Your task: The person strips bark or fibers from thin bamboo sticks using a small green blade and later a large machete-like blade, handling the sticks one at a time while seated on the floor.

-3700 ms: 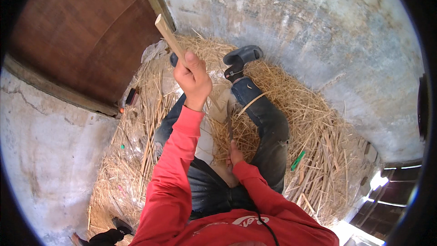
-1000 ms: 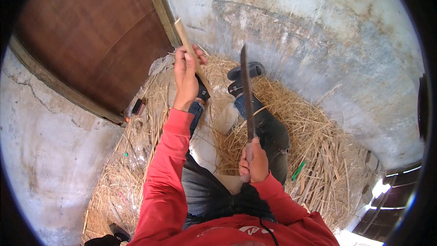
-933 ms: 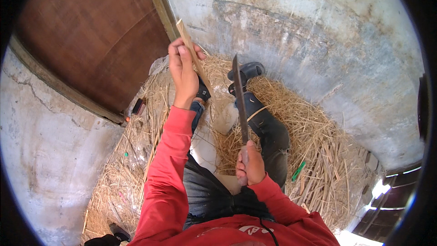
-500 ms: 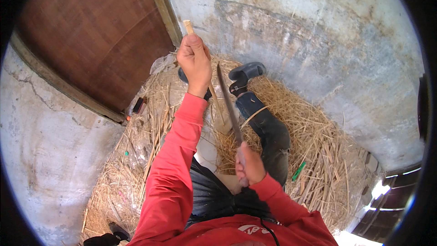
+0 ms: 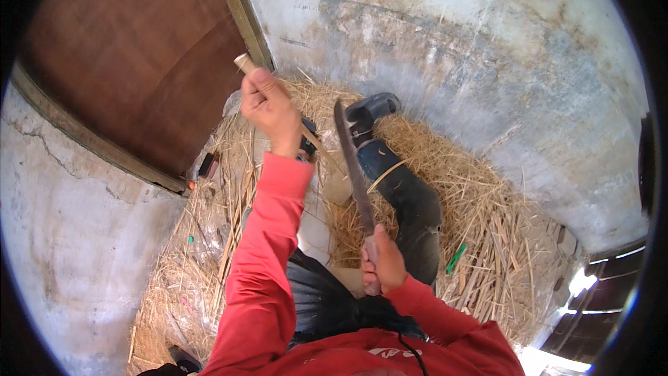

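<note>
My left hand [image 5: 268, 111] is raised at the upper middle, its fingers closed round a pale bamboo stick [image 5: 244, 64]. One end of the stick pokes out past the thumb; the rest slants down to the right behind the wrist. Lower and to the right, my right hand [image 5: 387, 262] grips the wooden handle of a long machete [image 5: 355, 174]. Its dark, narrow blade points up and away, apart from the left hand. Beneath the blade, my bent leg in dark trousers [image 5: 417, 216] ends in a black boot [image 5: 372, 106].
Straw and split strips [image 5: 497, 264] litter the floor around my legs. A green plastic piece [image 5: 456, 259] lies on the right, and a dark brush-like block [image 5: 207, 165] lies by the door. A brown door [image 5: 139, 49] and a stained plaster wall [image 5: 452, 56] close off the far side.
My left hand has shifted left and a little down, tilting the stick further over to the left. The machete stays in nearly the same place, its blade turned slightly.
</note>
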A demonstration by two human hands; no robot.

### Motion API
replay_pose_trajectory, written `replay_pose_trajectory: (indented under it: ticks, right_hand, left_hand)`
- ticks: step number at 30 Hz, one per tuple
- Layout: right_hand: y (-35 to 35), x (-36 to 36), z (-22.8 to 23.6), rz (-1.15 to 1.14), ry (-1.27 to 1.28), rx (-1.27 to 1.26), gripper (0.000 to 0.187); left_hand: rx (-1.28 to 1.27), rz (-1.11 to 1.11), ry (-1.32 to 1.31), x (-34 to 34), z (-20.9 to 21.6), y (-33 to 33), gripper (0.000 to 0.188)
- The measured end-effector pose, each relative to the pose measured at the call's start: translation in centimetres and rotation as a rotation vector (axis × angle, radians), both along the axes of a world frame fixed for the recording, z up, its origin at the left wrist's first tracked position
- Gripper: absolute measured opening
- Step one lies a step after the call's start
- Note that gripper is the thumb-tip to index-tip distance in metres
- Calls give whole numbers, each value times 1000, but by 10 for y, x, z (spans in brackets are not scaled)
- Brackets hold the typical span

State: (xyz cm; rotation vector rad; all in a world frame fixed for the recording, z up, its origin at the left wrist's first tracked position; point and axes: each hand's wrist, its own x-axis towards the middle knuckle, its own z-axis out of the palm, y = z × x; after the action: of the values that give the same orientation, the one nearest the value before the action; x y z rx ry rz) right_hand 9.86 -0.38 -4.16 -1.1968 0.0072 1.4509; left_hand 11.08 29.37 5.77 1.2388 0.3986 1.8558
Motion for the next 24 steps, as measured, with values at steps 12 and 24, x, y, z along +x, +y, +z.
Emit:
replay_pose_trajectory:
  ticks: [12, 24]
  right_hand:
    - [5, -2, -8, -34, -508, 299, 59]
    - [-11, 10, 14, -199, -278, 82, 55]
  left_hand:
    - [60, -47, 82, 1, 0, -3, 38]
    - [-14, -145, 70, 2, 11, -8, 39]
